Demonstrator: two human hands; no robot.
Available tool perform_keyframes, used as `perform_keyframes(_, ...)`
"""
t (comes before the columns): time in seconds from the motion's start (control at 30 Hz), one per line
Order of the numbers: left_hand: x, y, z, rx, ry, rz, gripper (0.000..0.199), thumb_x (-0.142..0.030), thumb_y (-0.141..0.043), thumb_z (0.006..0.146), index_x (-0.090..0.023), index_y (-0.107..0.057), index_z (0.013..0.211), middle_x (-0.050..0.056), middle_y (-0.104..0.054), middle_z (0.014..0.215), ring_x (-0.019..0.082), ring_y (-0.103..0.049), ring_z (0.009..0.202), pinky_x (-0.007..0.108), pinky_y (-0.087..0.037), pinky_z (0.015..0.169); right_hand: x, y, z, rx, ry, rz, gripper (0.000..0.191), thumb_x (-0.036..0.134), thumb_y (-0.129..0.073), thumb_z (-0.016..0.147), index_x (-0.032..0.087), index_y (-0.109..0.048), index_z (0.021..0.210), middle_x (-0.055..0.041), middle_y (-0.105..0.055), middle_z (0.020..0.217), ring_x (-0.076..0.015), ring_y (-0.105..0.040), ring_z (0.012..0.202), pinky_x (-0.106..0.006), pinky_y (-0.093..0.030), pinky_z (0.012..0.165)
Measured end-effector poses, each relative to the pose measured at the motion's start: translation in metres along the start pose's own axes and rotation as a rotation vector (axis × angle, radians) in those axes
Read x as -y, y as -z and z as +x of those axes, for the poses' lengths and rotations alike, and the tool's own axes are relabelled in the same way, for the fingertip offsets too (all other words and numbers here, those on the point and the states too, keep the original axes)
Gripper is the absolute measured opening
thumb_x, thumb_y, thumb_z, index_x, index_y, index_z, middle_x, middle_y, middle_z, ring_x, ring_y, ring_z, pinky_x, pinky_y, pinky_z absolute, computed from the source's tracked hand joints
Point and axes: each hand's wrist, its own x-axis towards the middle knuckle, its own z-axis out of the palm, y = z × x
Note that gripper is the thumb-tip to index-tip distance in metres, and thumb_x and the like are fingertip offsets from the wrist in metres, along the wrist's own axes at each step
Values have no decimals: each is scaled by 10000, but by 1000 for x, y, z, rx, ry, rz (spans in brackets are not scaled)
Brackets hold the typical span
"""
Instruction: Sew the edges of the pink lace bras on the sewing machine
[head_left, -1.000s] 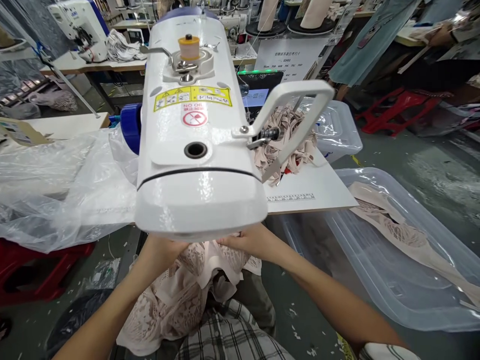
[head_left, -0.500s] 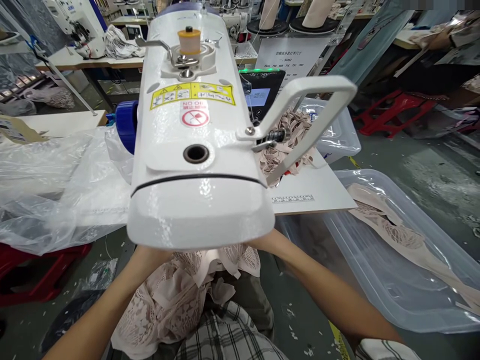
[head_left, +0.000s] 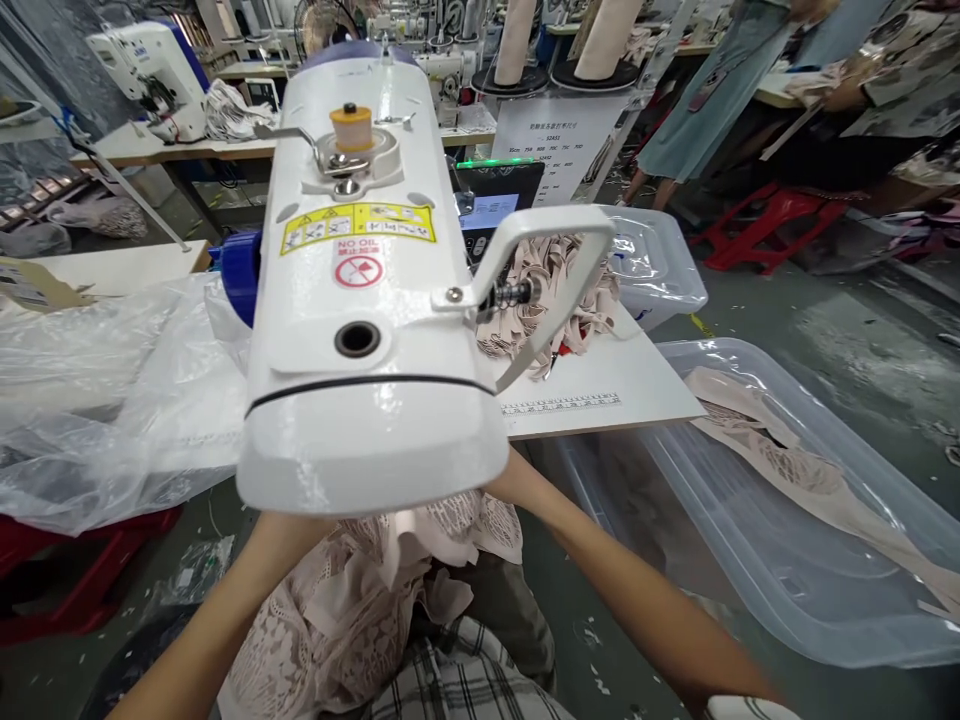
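Note:
A white sewing machine head (head_left: 367, 330) fills the middle of the view and hides both my hands. My left forearm reaches up under its left side, my right forearm under its right side; fingers of neither hand show. Beige lace fabric (head_left: 330, 620) hangs below the machine between my forearms and lies over my lap. What each hand touches is hidden, though the lace is nearest to both.
Beige strips (head_left: 547, 290) are heaped on the white table (head_left: 630, 385) right of the machine. A clear plastic tub (head_left: 750, 560) holds lace pieces at right. Plastic sheeting (head_left: 112, 390) covers the left side. Other people stand or sit at the back right.
The view has shifted, so the machine appears slightly lower and further left. More of the people at the back right shows. Both forearms stay under the machine.

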Motion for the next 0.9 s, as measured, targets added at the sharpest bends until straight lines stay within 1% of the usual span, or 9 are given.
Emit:
perform_keyframes(0.2,-4,0,8,120,-48,59,454,-406,-352,922,-247,-341,497,12,-334,472,165,-357,498,281,-357,494,-56,-25,-8,-32,-79,411,698,664,-644,821,223,-524,1348,-136,-544,1377,-327,-504,1267,-491,-393,1080)
perform_keyframes(0.3,-14,0,10,140,-66,80,382,-415,-480,863,-243,-404,530,13,-390,494,182,-429,558,293,-418,562,-85,-38,-16,88,-214,766,902,767,-633,754,236,-412,1448,-154,-511,1432,-328,-490,1308,-487,-421,1066)
perform_keyframes(0.37,-23,0,11,144,-49,71,314,-401,-512,844,-239,-472,577,22,-450,526,195,-472,604,299,-442,602,-98,-41,-24,198,-273,946,973,817,-654,672,235,-450,1424,-160,-549,1398,-326,-526,1280,-476,-454,1039)
perform_keyframes(0.47,-34,1,14,163,-19,41,263,-384,-519,836,-233,-527,621,30,-511,556,201,-500,620,306,-449,616,-105,-39,-34,253,-275,1074,896,685,-828,583,206,-581,1299,-150,-654,1259,-307,-628,1147,-439,-498,993)
perform_keyframes(0.6,-39,9,14,202,17,-6,270,-387,-502,866,-229,-554,654,35,-565,591,204,-535,625,305,-450,607,-100,-34,-36,150,-279,1104,567,346,-904,638,151,-679,1121,-121,-740,1018,-234,-714,862,-364,-554,857)
perform_keyframes(0.67,-37,16,10,215,36,-7,272,-398,-490,887,-223,-584,701,39,-588,608,219,-576,665,304,-466,614,-95,-29,-36,53,-264,1112,384,339,-835,734,143,-700,1035,-94,-746,936,-212,-713,834,-326,-551,829)
perform_keyframes(0.77,-42,21,0,134,39,18,241,-394,-502,907,-202,-624,827,66,-655,735,248,-640,802,304,-501,645,-88,-8,-45,-102,-209,1119,318,391,-802,769,165,-700,968,-50,-740,876,-196,-706,857,-285,-541,826)
perform_keyframes(0.83,-55,18,-8,27,-33,1,172,-343,-530,914,-197,-617,939,81,-683,875,241,-656,889,292,-525,666,-83,10,-59,-186,-191,1109,348,408,-829,738,173,-696,957,-40,-735,857,-187,-700,824,-281,-547,805)
perform_keyframes(0.9,-73,14,-21,-49,-194,-79,131,-258,-552,911,-210,-586,1028,78,-680,981,215,-659,937,290,-553,720,-77,15,-70,-178,-186,1051,365,401,-855,711,166,-692,938,-35,-724,842,-181,-690,777,-286,-557,766)
